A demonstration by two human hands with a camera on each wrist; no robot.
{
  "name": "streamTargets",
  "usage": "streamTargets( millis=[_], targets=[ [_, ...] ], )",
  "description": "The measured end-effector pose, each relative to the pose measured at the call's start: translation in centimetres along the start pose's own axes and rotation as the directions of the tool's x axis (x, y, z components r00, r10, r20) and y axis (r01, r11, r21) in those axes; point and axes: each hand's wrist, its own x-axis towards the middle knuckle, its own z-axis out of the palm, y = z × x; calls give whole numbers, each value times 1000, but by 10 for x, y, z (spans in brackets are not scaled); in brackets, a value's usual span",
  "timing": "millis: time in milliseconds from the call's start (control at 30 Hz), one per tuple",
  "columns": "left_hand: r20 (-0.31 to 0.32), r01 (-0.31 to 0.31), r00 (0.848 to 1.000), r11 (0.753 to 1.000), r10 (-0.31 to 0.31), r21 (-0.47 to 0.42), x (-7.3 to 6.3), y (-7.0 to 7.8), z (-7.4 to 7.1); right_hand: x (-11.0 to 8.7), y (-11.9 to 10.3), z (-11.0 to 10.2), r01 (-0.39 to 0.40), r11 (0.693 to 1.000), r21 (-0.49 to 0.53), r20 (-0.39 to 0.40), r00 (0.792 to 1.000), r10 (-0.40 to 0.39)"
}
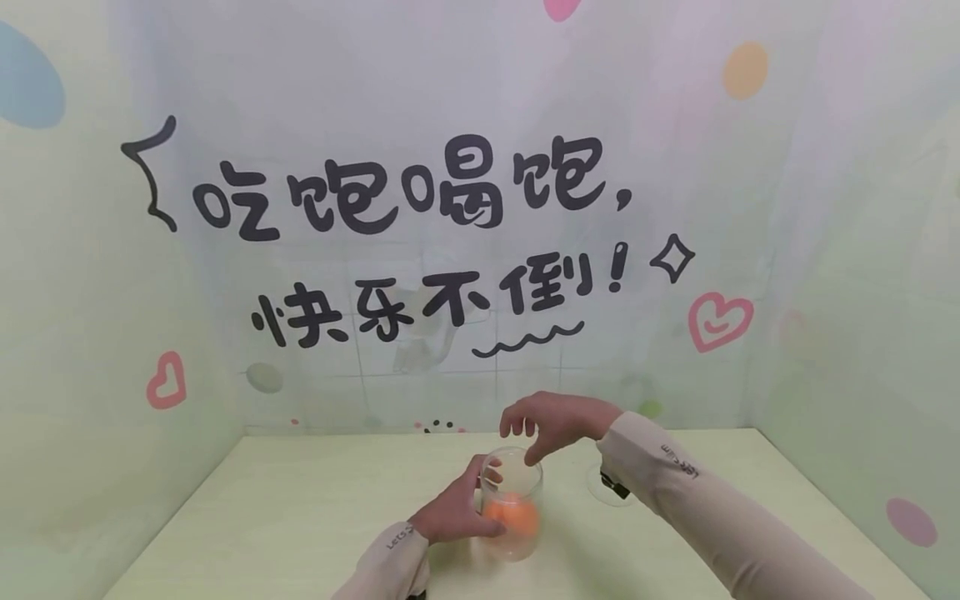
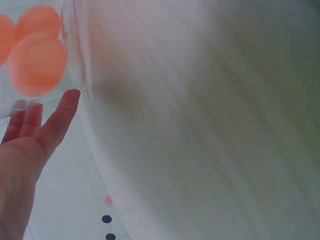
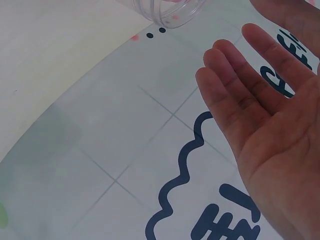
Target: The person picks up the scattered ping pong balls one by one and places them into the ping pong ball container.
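Note:
A clear jar (image 1: 511,546) stands on the table with orange balls (image 1: 517,514) inside. Three of these balls (image 2: 37,64) show through its wall in the left wrist view. My left hand (image 1: 456,510) holds the jar from the left, thumb in front and fingers behind. My right hand (image 1: 558,421) hovers over the jar's uncovered mouth, fingers bent loosely downward and nothing in them. In the right wrist view the palm of that hand (image 3: 280,115) faces the camera, while the jar's rim (image 3: 172,20) appears at the top edge.
A clear round disc (image 1: 597,492) lies on the pale table (image 1: 300,517) to the right of the jar, partly covered by the right sleeve (image 1: 697,483). Printed curtain walls (image 1: 420,100) close off the back and both sides.

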Motion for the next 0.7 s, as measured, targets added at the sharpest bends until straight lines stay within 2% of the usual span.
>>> streamTargets(
  millis=[700],
  targets=[
    [-1,-11,1000,1000,11,-9,-3,4,-1,-6,-1,-1,5,1000,-27,-12,1000,-5]
  ],
)
